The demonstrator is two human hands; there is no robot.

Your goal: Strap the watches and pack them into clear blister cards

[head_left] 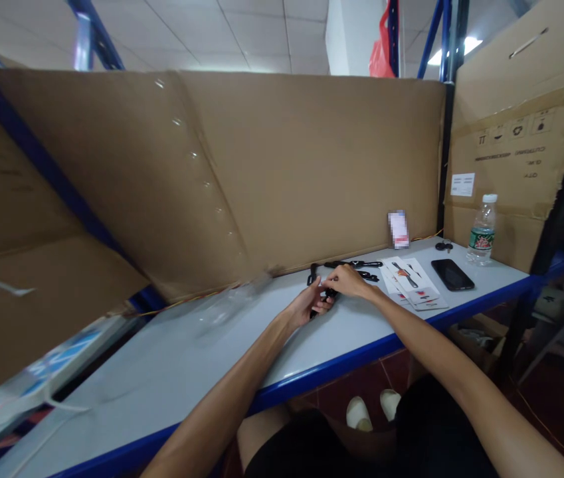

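Though near bottle (pixel 482 232), black phone (pixel 453 274) beside leaflets (pixel 422 287)

The bench (pixel 162 378) offers its widest open stretch left of the left hand (pixel 307 304), interrupted toward the back by blurred clear plastic (pixel 234 302). Upright cardboard (pixel 311 166) blocks passage along the back edge. Black parts (pixel 371 264) crowd the space just beyond the right hand (pixel 345 280). Farther right, cards (pixel 414 284) and a phone (pixel 452 274) lie flat, leaving room above; the bottle (pixel 482 232) stands tall near the corner.
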